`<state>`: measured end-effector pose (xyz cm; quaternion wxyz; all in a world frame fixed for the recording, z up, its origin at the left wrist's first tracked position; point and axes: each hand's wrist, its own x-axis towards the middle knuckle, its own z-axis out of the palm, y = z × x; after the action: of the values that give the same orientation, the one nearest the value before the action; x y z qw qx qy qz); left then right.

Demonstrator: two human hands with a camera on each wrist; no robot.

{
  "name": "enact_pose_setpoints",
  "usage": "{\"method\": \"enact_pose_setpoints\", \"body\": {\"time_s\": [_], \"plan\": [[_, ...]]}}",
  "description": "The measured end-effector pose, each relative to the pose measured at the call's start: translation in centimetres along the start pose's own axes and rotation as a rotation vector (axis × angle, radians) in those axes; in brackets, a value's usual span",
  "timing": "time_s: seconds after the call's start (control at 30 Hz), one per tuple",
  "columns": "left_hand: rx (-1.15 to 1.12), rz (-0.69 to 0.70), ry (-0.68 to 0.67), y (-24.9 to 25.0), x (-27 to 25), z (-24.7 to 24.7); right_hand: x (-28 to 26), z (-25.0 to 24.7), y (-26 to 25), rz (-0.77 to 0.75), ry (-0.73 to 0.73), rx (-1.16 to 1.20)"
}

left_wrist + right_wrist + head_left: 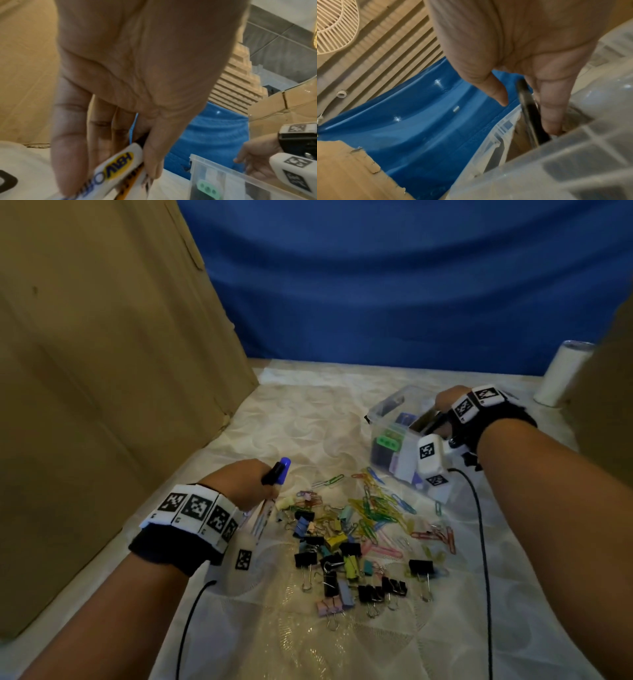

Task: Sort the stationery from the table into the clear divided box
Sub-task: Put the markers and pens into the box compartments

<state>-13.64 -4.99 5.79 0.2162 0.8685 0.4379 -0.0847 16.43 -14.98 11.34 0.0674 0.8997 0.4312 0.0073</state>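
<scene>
On the patterned tablecloth lie a heap of coloured paper clips (pixel 376 508) and, nearer me, binder clips (pixel 329 563). My left hand (pixel 253 477) (pixel 109 169) grips a white marker (pixel 118 163) with a blue cap (pixel 284 463) and a yellow pencil (pixel 132 181), left of the pile. The clear divided box (pixel 387 402) (pixel 223 174) (pixel 573 162) stands at the right, holding a green three-hole piece (pixel 388 444) (pixel 207 190) and pastel items. My right hand (pixel 445 402) (pixel 529 115) reaches into a far compartment. Its fingers are straight beside a dark pen (pixel 530 112), and the thumb stays clear of it.
A cardboard wall (pixel 102 371) stands along the left and a blue cloth (pixel 411 285) hangs behind the table. A white cylinder (pixel 561 374) stands at the far right. Black cables (pixel 479 525) trail from both wrists across the cloth.
</scene>
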Motion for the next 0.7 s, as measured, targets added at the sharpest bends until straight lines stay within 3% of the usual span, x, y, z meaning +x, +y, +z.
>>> {"method": "enact_pose_setpoints", "body": {"time_s": [0.07,0.17,0.3,0.43,0.53,0.7], "plan": [[0.0,0.018,0.006,0.2,0.1,0.2,0.2,-0.2,0.2,0.025,-0.004,0.013],[0.001,0.045,0.027,0.3,0.1,0.5,0.6,-0.6,0.6,0.027,0.021,0.268],[-0.021,0.093,0.032,1.2,0.6,0.3,0.1,-0.2,2.2,0.083,0.07,0.25],[-0.082,0.174,0.008,3.5,1.6,-0.1,-0.3,3.3,4.8,0.232,0.122,0.504],[-0.064,0.199,0.01,6.2,3.2,-0.2,-0.6,6.9,5.5,0.342,0.099,0.543],[-0.088,0.296,0.057,12.5,6.0,-1.3,-0.8,10.2,5.1,0.348,0.115,0.71]]}}
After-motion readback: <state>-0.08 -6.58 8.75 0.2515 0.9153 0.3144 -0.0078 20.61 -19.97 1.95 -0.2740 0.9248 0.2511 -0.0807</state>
